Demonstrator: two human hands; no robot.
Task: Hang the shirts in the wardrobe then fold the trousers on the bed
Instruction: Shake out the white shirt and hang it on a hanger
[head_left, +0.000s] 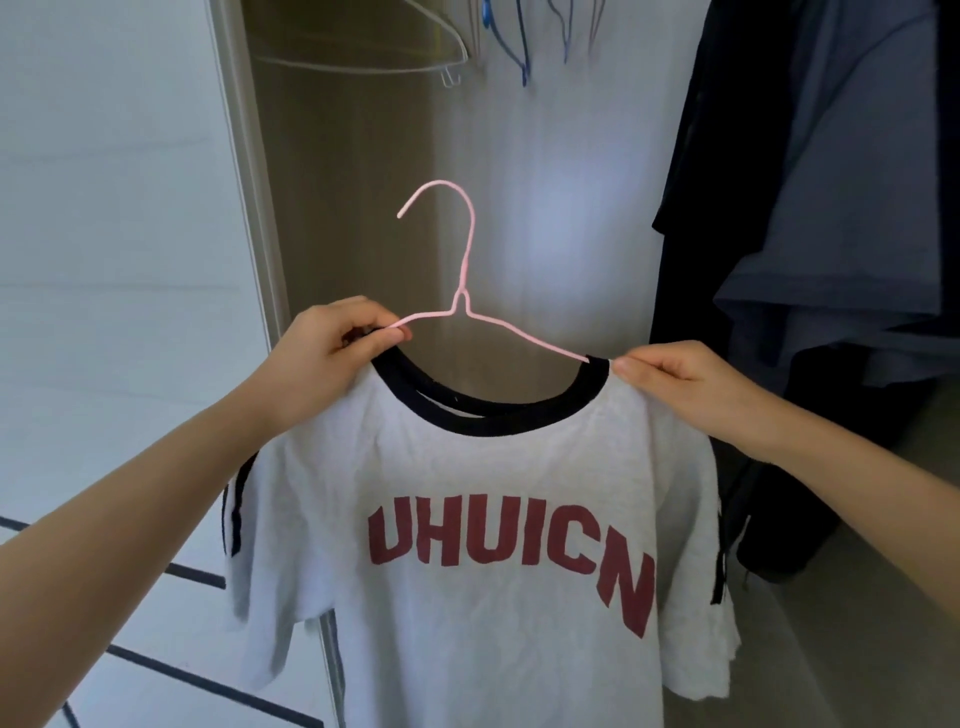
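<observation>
Two hands up, one shirt between them. Wardrobe (363, 156) is open straight ahead of me, with a pale back wall; the rail is cut off above the top edge. Dark shirts (831, 208) hang at right, near my right hand (691, 384). A plain white panel fills the left. No surface, bed or trousers are in view.

White shirt (467, 467), black collar and red letters, faces me and hangs below and between both hands on the pink hanger (465, 270). The hanger's long axis runs left-right, tilted, right end lower. My left hand (332, 353) pinches the hanger's left arm together with the collar. My right hand pinches shoulder fabric just beside the hanger's right end.

The hook stands above both hands, nearer the left, its open end facing left. White hanger (363, 67) and blue hangers (522, 52) hang higher up, so I judge the rail lies up and ahead: the next move is to lift and level.
</observation>
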